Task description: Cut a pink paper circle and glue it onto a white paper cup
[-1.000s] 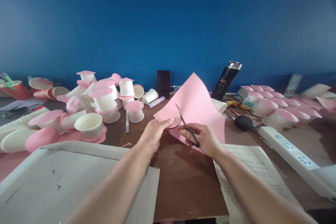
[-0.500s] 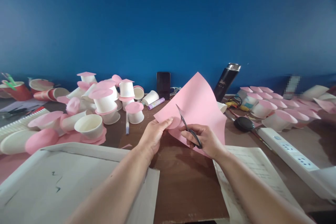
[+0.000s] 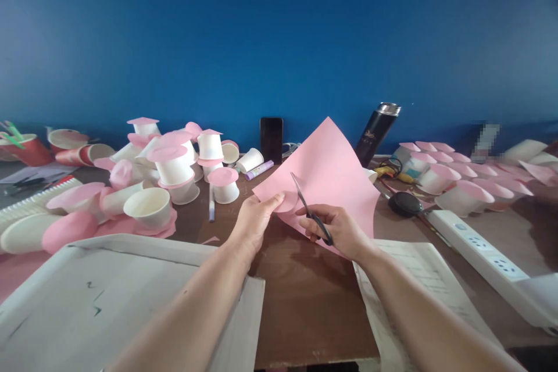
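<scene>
A large pink paper sheet (image 3: 333, 168) is held up over the brown table, one corner pointing up. My left hand (image 3: 255, 218) pinches its lower left part, thumb on top. In my right hand (image 3: 333, 229) are black-handled scissors (image 3: 310, 210), fingers wrapped round the handles. The blades point up and left and lie against the paper, just right of my left thumb. Whether the blades are parted is hard to tell. The fingers of my left hand behind the sheet are hidden.
White paper cups (image 3: 172, 168) with pink paper pieces crowd the left; more cups (image 3: 466, 197) stand at right. A phone (image 3: 271, 140) and black bottle (image 3: 378, 135) stand behind. A power strip (image 3: 483, 256) lies right, a white board (image 3: 108, 302) front left.
The left part of the sheet and my left hand have shifted slightly left. My right hand and the scissors have moved very little.
</scene>
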Tool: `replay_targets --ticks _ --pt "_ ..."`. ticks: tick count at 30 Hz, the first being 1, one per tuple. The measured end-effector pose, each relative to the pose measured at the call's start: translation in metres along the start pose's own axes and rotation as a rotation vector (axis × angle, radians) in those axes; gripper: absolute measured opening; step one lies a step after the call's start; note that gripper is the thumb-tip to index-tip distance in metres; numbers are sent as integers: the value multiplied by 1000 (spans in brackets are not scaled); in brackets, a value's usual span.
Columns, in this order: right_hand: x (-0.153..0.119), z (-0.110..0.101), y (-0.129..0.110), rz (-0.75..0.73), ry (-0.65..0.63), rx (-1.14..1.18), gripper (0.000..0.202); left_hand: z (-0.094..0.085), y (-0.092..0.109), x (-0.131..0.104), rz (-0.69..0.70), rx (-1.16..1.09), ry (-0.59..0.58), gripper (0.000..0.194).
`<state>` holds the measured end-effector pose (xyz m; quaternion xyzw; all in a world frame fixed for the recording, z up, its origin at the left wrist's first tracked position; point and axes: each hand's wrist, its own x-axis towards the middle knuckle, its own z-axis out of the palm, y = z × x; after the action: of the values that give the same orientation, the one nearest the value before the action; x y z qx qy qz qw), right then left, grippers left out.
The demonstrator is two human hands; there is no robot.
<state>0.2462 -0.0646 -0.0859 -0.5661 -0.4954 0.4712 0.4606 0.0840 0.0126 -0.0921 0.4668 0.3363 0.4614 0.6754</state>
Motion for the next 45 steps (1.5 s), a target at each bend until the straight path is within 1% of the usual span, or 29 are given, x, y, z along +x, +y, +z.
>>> replay_targets --ticks 10,14,21,29,33,40,45 --pt "-1 0 -5 21 38 -31 56 2 3 -3 -13 37 -17 38" --pt "-1 0 -5 21 43 -43 54 1 3 -3 8 66 -24 40" --pt "-1 0 -5 14 48 -52 51 1 4 -3 -7 61 -23 40" --pt "-1 1 -3 -37 23 -97 56 -1 0 -1 1 22 -28 40" --pt "-1 0 -2 -33 33 -101 54 -1 0 -1 24 57 -35 38" --pt "0 0 -2 7 71 -105 53 -1 4 -2 -14 79 -47 40" --pt "-1 1 -4 21 87 -125 53 -1 4 -2 -7 75 -48 42"
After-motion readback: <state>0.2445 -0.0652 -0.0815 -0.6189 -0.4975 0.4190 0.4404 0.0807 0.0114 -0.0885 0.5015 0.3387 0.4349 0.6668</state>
